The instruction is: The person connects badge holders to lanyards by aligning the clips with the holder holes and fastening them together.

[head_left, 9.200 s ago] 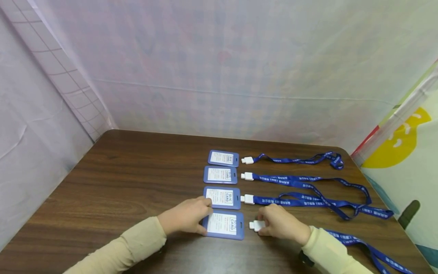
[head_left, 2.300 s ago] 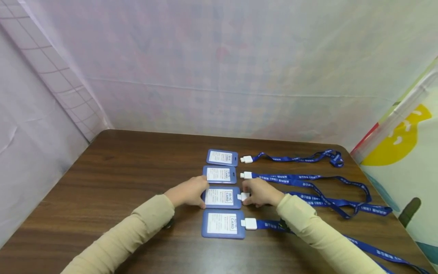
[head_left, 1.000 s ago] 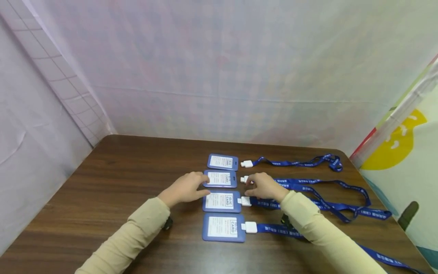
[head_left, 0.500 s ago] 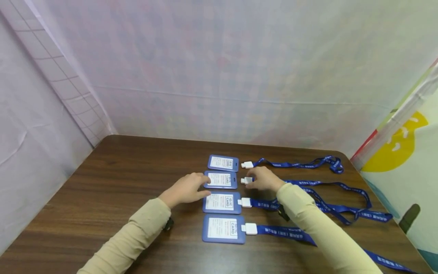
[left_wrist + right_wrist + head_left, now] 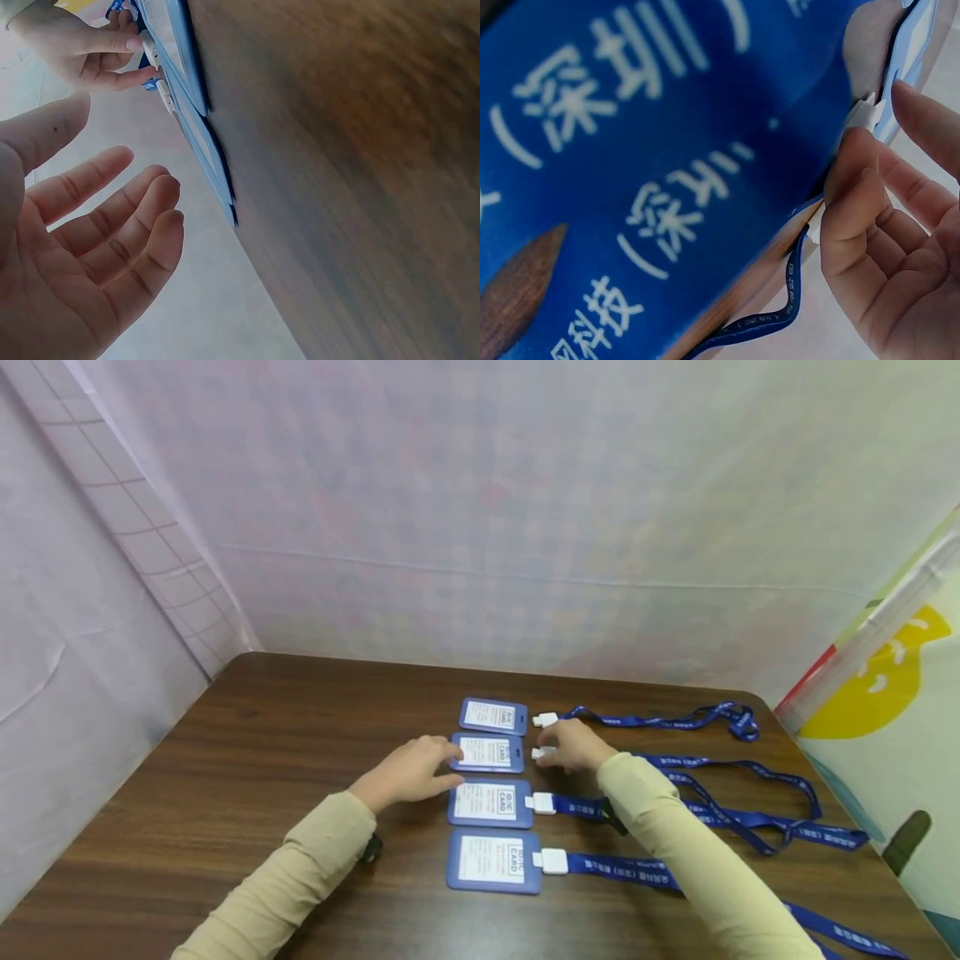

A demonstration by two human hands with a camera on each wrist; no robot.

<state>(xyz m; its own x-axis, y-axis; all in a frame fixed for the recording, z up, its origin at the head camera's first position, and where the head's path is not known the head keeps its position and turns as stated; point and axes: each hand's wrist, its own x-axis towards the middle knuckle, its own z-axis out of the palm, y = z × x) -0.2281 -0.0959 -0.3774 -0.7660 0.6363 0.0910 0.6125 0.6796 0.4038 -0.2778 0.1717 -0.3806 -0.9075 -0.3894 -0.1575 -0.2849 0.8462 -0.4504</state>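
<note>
My left hand (image 5: 408, 770) has relaxed fingers at the left edge of a blue card holder (image 5: 486, 752), second from the back. Its thumb lies near the left edge of the third holder (image 5: 489, 802). With thumb and fingers, my right hand (image 5: 579, 748) pinches the white clip (image 5: 537, 752) of a blue lanyard (image 5: 742, 765), partly covering it. A small gap separates this clip from the second holder's slotted end. White clips (image 5: 543, 803) meet the slotted ends of the third and front (image 5: 493, 860) holders. In the right wrist view, blue strap (image 5: 667, 150) fills much of the frame.
The back card holder (image 5: 493, 716) lies apart from its lanyard's clip (image 5: 547, 719). Lanyard straps spread across the right side of the brown table (image 5: 300, 718). A pale curtain (image 5: 480, 527) hangs behind it.
The front and third lanyard clips have come up to their holders. My right hand has moved from the third clip back to the second. My left hand has shifted slightly toward the second holder.
</note>
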